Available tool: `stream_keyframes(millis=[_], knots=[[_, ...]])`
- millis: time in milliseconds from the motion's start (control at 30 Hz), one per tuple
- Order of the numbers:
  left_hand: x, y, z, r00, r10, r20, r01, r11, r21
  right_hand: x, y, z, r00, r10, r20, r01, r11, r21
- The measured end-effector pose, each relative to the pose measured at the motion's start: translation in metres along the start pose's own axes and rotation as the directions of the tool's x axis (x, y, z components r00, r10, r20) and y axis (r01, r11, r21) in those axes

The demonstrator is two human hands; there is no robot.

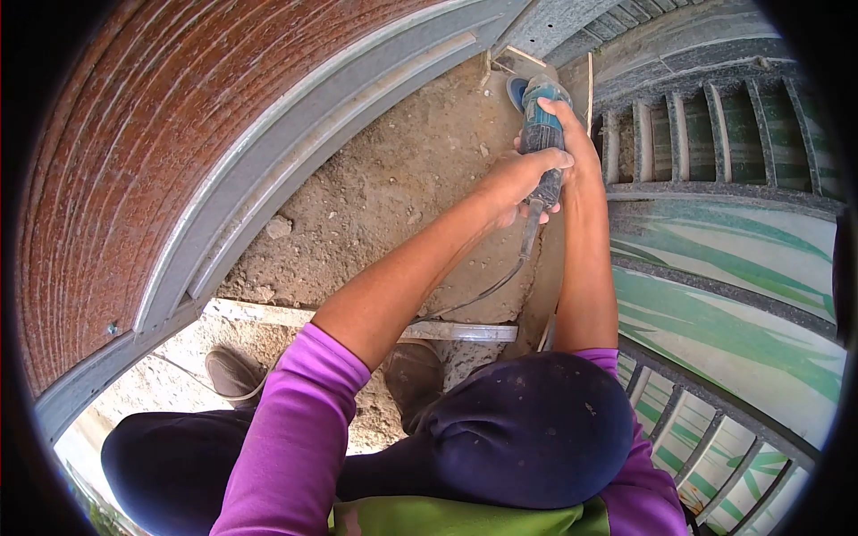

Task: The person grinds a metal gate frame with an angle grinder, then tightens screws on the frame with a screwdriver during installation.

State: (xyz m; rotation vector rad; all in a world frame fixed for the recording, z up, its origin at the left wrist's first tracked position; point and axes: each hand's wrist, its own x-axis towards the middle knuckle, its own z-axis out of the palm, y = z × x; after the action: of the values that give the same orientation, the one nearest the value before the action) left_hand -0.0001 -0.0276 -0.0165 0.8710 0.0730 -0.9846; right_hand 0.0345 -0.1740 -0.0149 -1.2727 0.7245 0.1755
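An angle grinder (542,134) with a teal and black body points away from me at the top centre. My left hand (527,181) is wrapped round its rear body. Further forward, my right hand (572,134) grips its right side, with the thumb over the teal part near the head. The blue disc (516,93) shows at the left of the grinder's head, close to the wall corner. From the rear of the tool a dark cord (500,284) runs down and left over the dusty ground. Whether the disc touches anything cannot be made out.
A brown ribbed panel with a grey metal frame (331,114) curves along the left. Metal railings (719,134) stand at the right before a green and white patterned surface. A metal strip (474,332) crosses the rough ground (384,192) ahead of my shoes. A stone (279,227) lies left.
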Motion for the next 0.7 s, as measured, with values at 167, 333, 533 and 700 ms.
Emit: stream_keyframes(millis=[167,333,533,700], knots=[[0.001,-0.001,0.000,1.000,0.009,0.017,-0.009,1.000,0.005,-0.002,0.001,0.000,1.000,-0.012,-0.014,0.012,1.000,-0.007],[0.001,-0.001,-0.001,1.000,0.013,0.002,-0.013,1.000,0.015,-0.005,-0.002,0.004,1.000,0.002,-0.001,-0.002,1.000,-0.025],[-0.005,0.003,-0.005,1.000,0.016,0.003,-0.016,1.000,0.018,-0.008,-0.002,0.011,1.000,0.018,0.017,-0.017,0.998,-0.053],[-0.011,0.008,-0.009,1.000,0.009,0.011,-0.010,0.999,0.032,-0.007,-0.003,0.020,0.999,0.022,0.043,-0.020,0.999,-0.049]])
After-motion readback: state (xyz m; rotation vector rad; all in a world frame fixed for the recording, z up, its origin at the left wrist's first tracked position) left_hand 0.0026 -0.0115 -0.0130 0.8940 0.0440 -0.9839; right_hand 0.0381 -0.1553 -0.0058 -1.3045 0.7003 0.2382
